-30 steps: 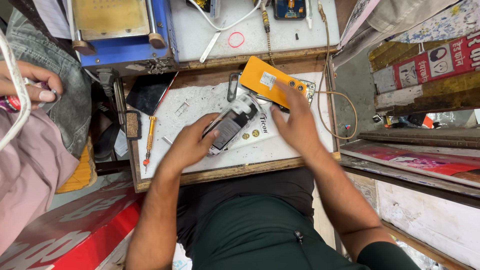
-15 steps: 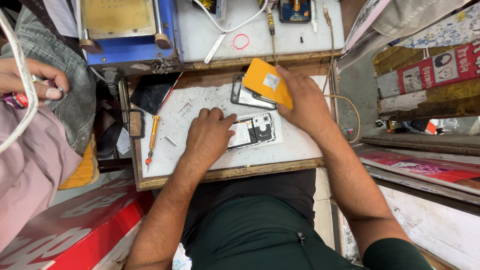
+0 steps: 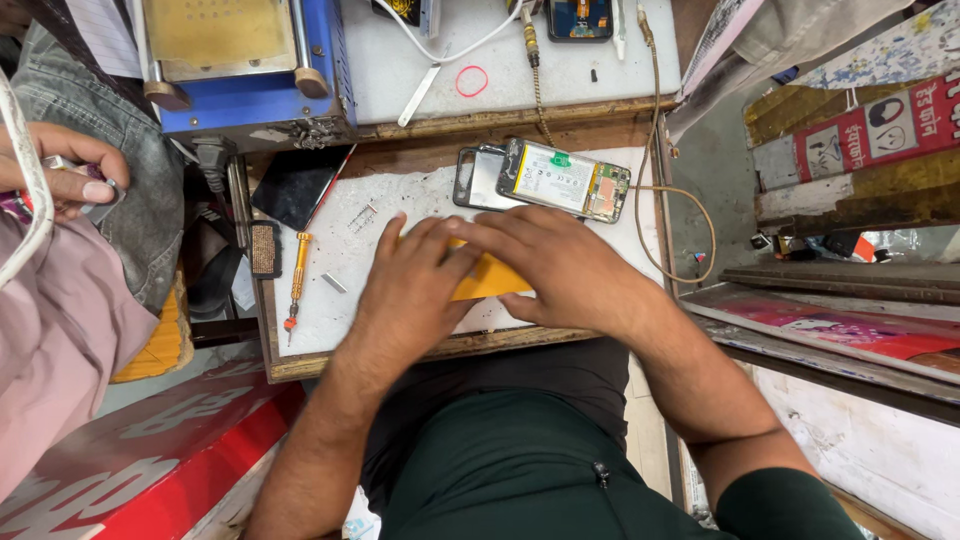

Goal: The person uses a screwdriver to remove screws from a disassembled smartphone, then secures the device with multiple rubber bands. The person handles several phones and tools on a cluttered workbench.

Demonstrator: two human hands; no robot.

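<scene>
Cluttered and narrow, the repair bench fills the middle of the frame, its white work mat (image 3: 330, 290) stained and scuffed. Both of the person's hands lie together at the centre of the mat on an orange-yellow phone part (image 3: 490, 282), probably a back cover, which lies flat under them with only one corner showing. The left hand (image 3: 410, 290) lies palm down over it with fingers spread and flat, pressing rather than gripping; the right hand (image 3: 560, 265) crosses over from the right, fingers extended and flat on the same piece. Neither hand is clenched.

Just above the hands, toward the upper centre, an opened phone (image 3: 565, 180) lies with its battery and circuit board exposed, partly overlapping a dark frame or screen piece (image 3: 475, 178). So the phone is apart and its cover is off; the open body lies untouched, well clear of the fingers.

At the left of the mat lie an orange-handled screwdriver (image 3: 296, 280) and a small brush (image 3: 264, 248). A blue machine (image 3: 250, 100) sits at the upper left. Another person's hand (image 3: 60, 175) shows at the left edge.
</scene>
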